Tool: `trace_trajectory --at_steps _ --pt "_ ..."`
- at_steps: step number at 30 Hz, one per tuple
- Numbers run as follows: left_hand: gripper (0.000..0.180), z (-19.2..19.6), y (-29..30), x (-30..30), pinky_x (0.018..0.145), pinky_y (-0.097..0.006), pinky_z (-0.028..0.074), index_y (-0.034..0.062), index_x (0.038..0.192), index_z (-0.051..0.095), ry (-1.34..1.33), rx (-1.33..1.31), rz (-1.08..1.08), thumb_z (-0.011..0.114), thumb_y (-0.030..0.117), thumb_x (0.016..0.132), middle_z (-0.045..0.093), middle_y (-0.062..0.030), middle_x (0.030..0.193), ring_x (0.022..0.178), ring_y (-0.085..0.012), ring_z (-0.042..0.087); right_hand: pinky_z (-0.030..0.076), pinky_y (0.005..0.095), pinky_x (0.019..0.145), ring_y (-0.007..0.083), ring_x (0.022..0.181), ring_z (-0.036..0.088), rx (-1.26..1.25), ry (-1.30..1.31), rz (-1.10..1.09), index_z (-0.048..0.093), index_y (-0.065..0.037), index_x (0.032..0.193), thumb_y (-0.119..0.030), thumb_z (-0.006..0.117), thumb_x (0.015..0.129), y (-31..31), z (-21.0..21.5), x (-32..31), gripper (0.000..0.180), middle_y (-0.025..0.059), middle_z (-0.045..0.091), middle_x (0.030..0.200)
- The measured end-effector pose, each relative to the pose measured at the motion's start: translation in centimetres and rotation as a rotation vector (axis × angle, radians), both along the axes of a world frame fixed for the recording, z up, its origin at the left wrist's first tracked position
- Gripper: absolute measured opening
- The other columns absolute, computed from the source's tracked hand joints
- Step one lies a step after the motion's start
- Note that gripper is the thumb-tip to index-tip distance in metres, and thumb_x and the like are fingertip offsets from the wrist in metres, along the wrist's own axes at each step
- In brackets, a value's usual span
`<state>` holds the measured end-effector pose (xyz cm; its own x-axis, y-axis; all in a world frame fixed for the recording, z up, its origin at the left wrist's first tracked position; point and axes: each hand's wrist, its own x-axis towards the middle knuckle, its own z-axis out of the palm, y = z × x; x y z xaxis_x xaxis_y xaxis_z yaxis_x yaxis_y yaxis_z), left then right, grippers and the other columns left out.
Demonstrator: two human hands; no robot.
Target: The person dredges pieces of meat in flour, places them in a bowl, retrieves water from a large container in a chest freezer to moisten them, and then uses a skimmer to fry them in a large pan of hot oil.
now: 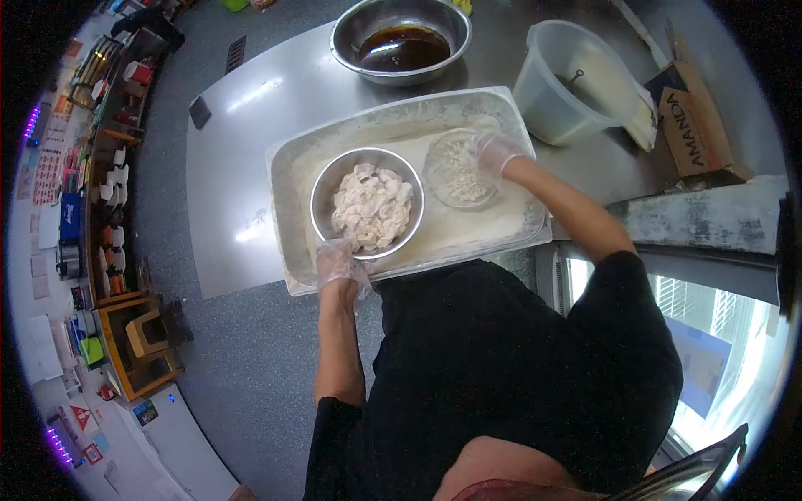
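Observation:
A large rectangular tub (286, 242) with a pale floury layer lies before me. In its left part sits a round metal bowl (317, 195) filled with pale, flour-coated pieces (373, 207) that look like raw meat. My left hand (336, 262), in a clear plastic glove, grips this bowl's near rim. On the tub's right side my gloved right hand (499, 155) holds the edge of a round, see-through vessel (428, 173), perhaps a sieve. Whitish crumbs and lumps (462, 174) lie in it. The fingertips of my right hand are partly hidden by the glove.
Beyond the tub stands a metal bowl (459, 40) of dark brown liquid. A translucent bucket (543, 92) with a wire-handled utensil is at the right, beside a cardboard box (697, 125). The steel table (230, 159) ends at the left; shelves line the far left wall.

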<state>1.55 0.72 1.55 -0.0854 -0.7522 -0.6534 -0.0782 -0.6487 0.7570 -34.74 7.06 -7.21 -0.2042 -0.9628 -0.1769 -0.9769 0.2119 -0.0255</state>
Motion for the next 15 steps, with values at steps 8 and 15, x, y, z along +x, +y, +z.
trace_trajectory --at_steps 8,15 --pt "0.014 -1.4 -1.3 -0.7 0.036 -0.032 0.043 0.0006 0.091 0.050 0.120 -0.026 0.036 0.055 0.008 0.081 0.054 -0.0122 0.079 0.056 -0.0226 0.054 0.047 0.0411 0.078 0.0322 0.092 0.059 -0.173 -0.352 0.023 0.061 -0.004 0.103 -0.029 0.050 0.087 -1.8 13.4 2.0 0.032 0.0224 0.057 0.104" --pt "0.013 -3.1 -0.8 1.5 0.068 -0.032 0.051 0.0010 0.082 0.067 -0.205 -0.376 -0.363 0.058 0.010 0.076 0.065 -0.0122 0.078 0.070 -0.0209 0.062 0.036 0.0388 0.097 0.0327 0.112 0.048 -0.311 -0.434 0.104 0.038 -0.001 0.130 -0.047 0.060 0.078 -2.6 20.8 13.0 0.073 0.0215 0.046 0.126"
